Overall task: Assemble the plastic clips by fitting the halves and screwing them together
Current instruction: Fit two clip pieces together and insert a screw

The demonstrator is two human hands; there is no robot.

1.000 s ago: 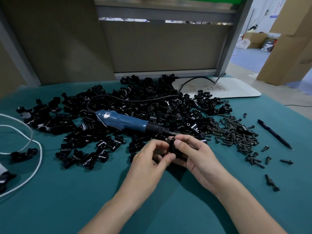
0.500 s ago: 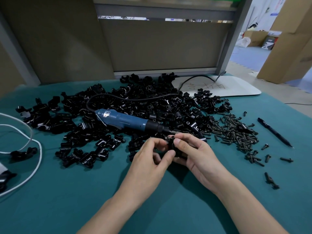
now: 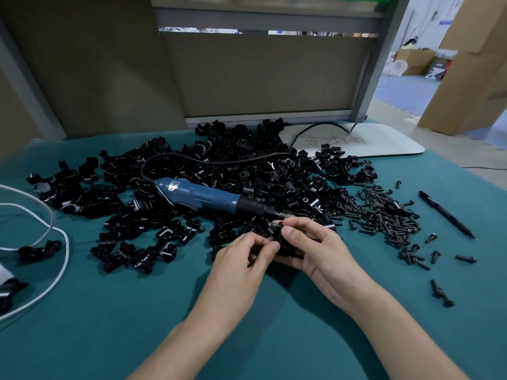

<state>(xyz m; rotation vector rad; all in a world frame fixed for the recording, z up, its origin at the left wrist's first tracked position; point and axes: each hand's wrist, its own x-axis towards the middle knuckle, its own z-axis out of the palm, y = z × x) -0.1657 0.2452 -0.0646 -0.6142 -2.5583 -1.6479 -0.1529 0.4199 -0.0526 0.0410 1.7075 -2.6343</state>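
Both my hands meet over the teal table [image 3: 137, 338], holding one black plastic clip [image 3: 285, 244] between them. My right hand [image 3: 315, 248] grips the clip with the thumb on top and the fingers curled beneath. My left hand [image 3: 241, 259] pinches its left side with thumb and forefinger. A small screw head seems to sit at the clip's top, too small to tell. A big heap of black clip halves [image 3: 233, 165] lies just beyond, with a blue electric screwdriver [image 3: 208, 196] on it, its bit pointing at my hands. Black screws [image 3: 384, 215] are piled to the right.
A black pen [image 3: 447, 215] and loose screws [image 3: 433, 256] lie right of the screw pile. A white cord [image 3: 57, 242] loops at the left edge. A white board [image 3: 370, 141] sits at the back right, with the screwdriver's black cable [image 3: 219, 161] crossing it. Grey partition panels stand behind the table.
My hands stay together on the clip. The left thumb and forefinger have shifted slightly on its side. Nothing on the table has moved.
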